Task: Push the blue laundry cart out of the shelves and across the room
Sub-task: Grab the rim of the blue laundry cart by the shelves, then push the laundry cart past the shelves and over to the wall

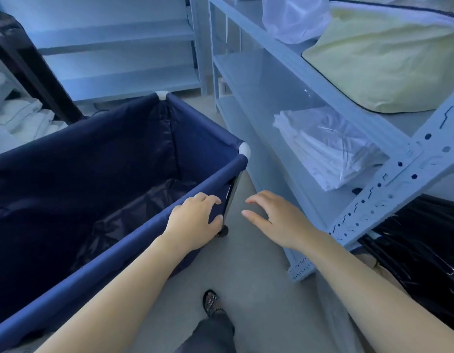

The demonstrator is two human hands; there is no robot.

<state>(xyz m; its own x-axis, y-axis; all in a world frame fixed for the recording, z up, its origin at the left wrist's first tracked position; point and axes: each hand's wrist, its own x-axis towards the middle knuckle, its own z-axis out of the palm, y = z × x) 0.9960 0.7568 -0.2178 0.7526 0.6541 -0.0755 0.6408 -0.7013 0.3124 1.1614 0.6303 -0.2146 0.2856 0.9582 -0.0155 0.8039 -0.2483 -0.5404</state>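
Note:
The blue laundry cart point(98, 149) fills the left half of the view, a dark blue fabric bin on a frame with white corner caps, and it looks empty inside. My left hand point(195, 220) grips its near top rail close to the right front corner, fingers curled over the fabric edge. My right hand point(274, 220) hovers open beside that corner, fingers spread, touching nothing. A small black caster point(223, 231) shows under my left hand.
A light metal shelf unit point(310, 80) runs along the right, holding a pale yellow bag point(389, 59) and bagged white linen point(325, 149). More shelves point(119, 47) stand behind the cart. Folded white towels point(19, 121) lie at left. Grey floor point(259, 289) runs between cart and shelf, with my foot point(210, 301) on it.

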